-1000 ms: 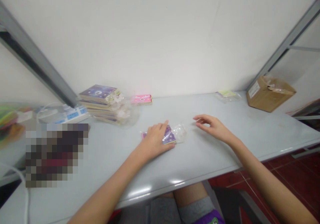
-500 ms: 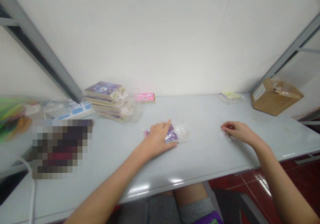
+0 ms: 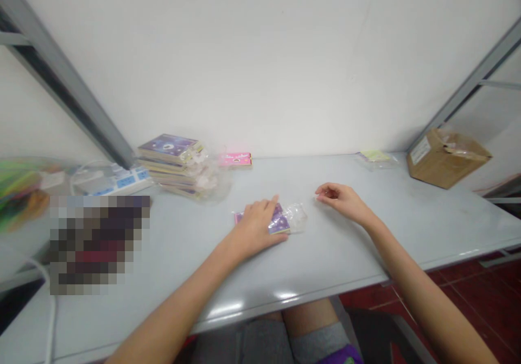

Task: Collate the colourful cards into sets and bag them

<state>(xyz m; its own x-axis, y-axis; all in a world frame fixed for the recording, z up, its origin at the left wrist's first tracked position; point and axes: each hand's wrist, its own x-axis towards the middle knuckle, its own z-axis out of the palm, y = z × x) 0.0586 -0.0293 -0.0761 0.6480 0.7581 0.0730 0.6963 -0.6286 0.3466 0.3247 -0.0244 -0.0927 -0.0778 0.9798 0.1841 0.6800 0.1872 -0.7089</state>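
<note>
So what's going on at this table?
Someone's left hand is resting on a flat purple packet in a clear plastic bag on the table. Their right hand is curled beside the bag, not touching it; I can't tell if it's pinching anything. Farther back are a bagged stack, a pink packet and a cardboard box.

the packet [image 3: 279, 224] is purple with pale specks.
</note>
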